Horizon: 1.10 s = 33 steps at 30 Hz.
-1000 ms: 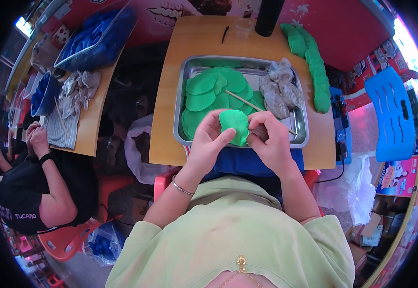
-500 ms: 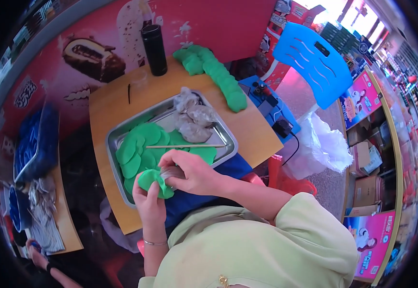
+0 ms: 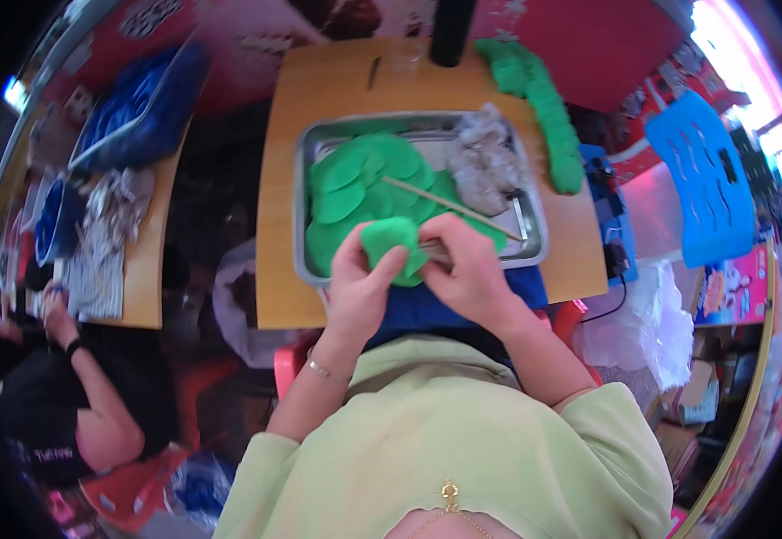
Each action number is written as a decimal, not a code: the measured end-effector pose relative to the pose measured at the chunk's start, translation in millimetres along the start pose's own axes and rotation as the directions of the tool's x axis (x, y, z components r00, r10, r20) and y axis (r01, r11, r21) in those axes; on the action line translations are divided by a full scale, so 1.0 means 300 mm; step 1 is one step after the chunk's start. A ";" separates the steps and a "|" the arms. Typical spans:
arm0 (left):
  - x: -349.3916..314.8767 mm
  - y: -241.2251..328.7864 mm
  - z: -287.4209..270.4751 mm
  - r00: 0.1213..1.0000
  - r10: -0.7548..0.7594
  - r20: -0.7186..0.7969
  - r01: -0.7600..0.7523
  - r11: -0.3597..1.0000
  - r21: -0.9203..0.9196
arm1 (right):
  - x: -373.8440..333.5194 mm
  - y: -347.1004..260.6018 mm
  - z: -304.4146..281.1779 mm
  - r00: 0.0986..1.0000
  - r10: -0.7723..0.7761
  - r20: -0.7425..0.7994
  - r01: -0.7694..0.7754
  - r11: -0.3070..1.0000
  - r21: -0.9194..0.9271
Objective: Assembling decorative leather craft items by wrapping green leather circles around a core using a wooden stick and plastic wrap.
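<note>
My left hand is closed around a soft green round piece, holding it up over the near edge of the metal tray. Close against it, my right hand pinches a small greyish, see-through wad at the green piece's right side. My fingers partly cover where the two meet. Many flat green discs overlap in the left part of the tray. Translucent greyish-beige bundles fill its far right corner. A thin wooden stick lies slantwise across the discs.
Beyond the tray on the wooden table stand a black cylinder and a long row of green pieces. At left, another person's arm reaches a second table with a blue-filled bin. A blue chair stands right.
My view has swung left, bringing more of the other person into sight. Both hands stay together at the tray's near edge; the green piece is now turned with its rounded face up.
</note>
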<state>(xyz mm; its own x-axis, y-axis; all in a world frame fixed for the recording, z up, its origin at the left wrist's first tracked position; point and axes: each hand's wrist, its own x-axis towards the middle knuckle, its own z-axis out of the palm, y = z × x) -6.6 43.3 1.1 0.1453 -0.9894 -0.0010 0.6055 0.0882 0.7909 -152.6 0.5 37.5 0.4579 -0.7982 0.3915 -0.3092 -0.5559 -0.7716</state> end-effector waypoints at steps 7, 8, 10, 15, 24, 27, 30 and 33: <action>-0.004 -0.021 0.020 0.999 -0.033 0.026 0.032 0.998 0.050 | -0.023 0.029 0.042 0.980 0.033 -0.194 -0.035 0.999 -0.003; 0.006 -0.019 0.033 1.000 -0.022 0.001 0.022 0.984 0.179 | -0.018 0.029 0.031 0.982 0.031 -0.184 -0.041 0.998 -0.049; 0.001 -0.018 0.015 0.998 -0.016 -0.064 0.032 0.965 0.259 | -0.006 0.043 0.036 0.987 -0.012 -0.160 -0.004 0.995 -0.105; -0.002 -0.034 -0.016 0.992 -0.125 -0.027 0.127 0.989 0.077 | -0.003 0.031 0.017 0.996 -0.009 -0.087 0.011 1.000 0.021; 0.008 -0.054 0.012 0.996 -0.074 -0.054 0.077 0.995 0.060 | -0.041 0.038 -0.048 0.998 0.014 0.053 -0.024 0.984 0.178; 0.004 -0.049 0.023 0.996 -0.080 -0.023 0.082 0.995 0.064 | -0.046 0.026 -0.062 0.996 0.051 0.071 -0.067 0.969 0.238; 0.000 -0.050 0.032 0.997 -0.080 -0.008 0.080 0.995 0.059 | -0.051 0.027 -0.074 0.996 0.040 0.079 -0.059 0.964 0.259; 0.004 -0.061 0.028 0.998 -0.066 -0.003 0.066 0.997 0.048 | -0.053 0.017 -0.090 0.996 0.041 0.078 -0.061 0.961 0.271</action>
<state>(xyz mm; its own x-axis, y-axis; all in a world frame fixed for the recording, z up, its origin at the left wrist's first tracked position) -24.1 39.4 -8.2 0.1075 -0.9927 -0.0548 0.5752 0.0171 0.8179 -183.8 4.0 40.8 0.5081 -0.8001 0.3190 -0.0995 -0.4224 -0.9009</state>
